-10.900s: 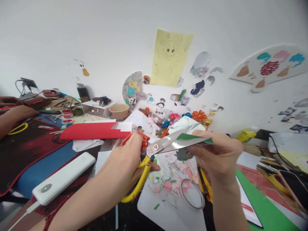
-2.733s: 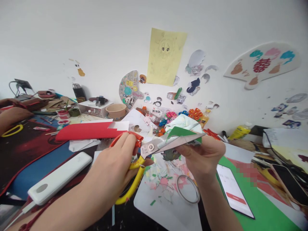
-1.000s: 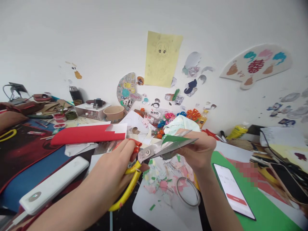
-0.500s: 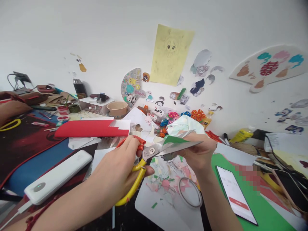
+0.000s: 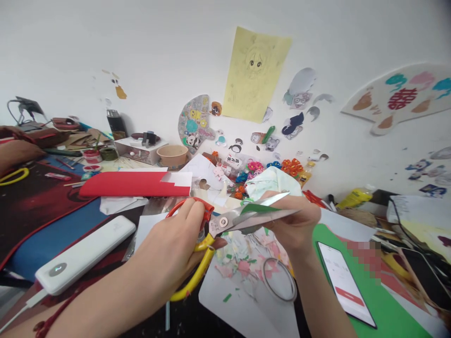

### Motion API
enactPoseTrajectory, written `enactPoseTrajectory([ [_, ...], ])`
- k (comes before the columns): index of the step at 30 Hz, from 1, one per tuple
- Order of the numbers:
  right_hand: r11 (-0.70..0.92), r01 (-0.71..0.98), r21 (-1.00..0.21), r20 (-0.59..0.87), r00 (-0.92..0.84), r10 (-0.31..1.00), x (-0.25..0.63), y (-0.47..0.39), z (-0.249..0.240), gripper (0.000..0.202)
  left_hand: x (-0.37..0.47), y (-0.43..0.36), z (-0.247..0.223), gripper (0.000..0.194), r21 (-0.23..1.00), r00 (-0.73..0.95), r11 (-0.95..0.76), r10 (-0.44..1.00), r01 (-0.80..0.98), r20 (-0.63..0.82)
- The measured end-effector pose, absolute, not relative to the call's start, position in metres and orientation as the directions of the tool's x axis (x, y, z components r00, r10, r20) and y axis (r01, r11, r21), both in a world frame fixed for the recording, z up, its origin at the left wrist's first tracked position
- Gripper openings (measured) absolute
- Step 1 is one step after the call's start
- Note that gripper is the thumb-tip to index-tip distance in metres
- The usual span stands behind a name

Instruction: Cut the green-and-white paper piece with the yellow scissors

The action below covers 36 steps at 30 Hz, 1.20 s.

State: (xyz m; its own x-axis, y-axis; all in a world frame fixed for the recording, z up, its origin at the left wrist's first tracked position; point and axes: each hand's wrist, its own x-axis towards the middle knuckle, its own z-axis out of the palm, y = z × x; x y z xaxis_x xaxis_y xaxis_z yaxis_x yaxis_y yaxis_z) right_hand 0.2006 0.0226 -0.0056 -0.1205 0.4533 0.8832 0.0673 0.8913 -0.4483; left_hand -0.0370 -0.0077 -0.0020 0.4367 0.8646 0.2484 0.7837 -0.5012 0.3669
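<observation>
My left hand (image 5: 169, 249) grips large scissors (image 5: 225, 220) with one red and one yellow handle; the steel blades are slightly apart and point right. Between the blades sits a small piece of green paper (image 5: 259, 208), pinched by the fingers of my right hand (image 5: 296, 225). Both hands hover above a white sheet (image 5: 243, 300) strewn with pink, green and white paper scraps. A roll of clear tape (image 5: 280, 279) lies on that sheet just below my right wrist.
A white power bank (image 5: 82, 256) lies at the left, a phone (image 5: 343, 284) on green paper (image 5: 387, 305) at the right. Red paper (image 5: 130, 184), a paper bowl (image 5: 172, 154), small boxes and colourful trinkets crowd the back. Another person's hand (image 5: 14, 152) rests far left. Cut-outs cover the wall.
The view has shifted slightly. The scissor blades have opened a little around the green paper, and my hands stay in about the same place over the scraps.
</observation>
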Motion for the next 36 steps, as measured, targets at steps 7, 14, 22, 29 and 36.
enactPoseTrajectory([
  [7,0.893,0.099,-0.440,0.875,-0.178,0.451,0.208,0.020,-0.001,0.004,-0.043,-0.006,-0.002,0.017,0.244,0.471,-0.529,0.843,0.813,0.259],
  [14,0.832,0.199,-0.518,0.775,-0.303,0.555,0.222,0.008,0.008,0.005,-0.042,-0.009,0.009,0.022,0.294,0.479,-0.516,0.856,0.804,0.193],
  [22,0.817,0.223,-0.531,0.760,-0.301,0.576,0.221,0.002,0.011,0.009,-0.042,-0.009,0.005,0.022,0.349,0.468,-0.496,0.868,0.795,0.168],
  [29,0.815,0.241,-0.526,0.763,-0.289,0.578,0.220,0.000,0.013,0.009,-0.042,-0.009,-0.002,0.017,0.420,0.464,-0.517,0.856,0.746,0.228],
  [36,0.817,0.234,-0.527,0.758,-0.306,0.577,0.221,-0.001,0.015,0.002,-0.046,-0.008,-0.002,0.015,0.274,0.480,-0.525,0.850,0.806,0.216],
])
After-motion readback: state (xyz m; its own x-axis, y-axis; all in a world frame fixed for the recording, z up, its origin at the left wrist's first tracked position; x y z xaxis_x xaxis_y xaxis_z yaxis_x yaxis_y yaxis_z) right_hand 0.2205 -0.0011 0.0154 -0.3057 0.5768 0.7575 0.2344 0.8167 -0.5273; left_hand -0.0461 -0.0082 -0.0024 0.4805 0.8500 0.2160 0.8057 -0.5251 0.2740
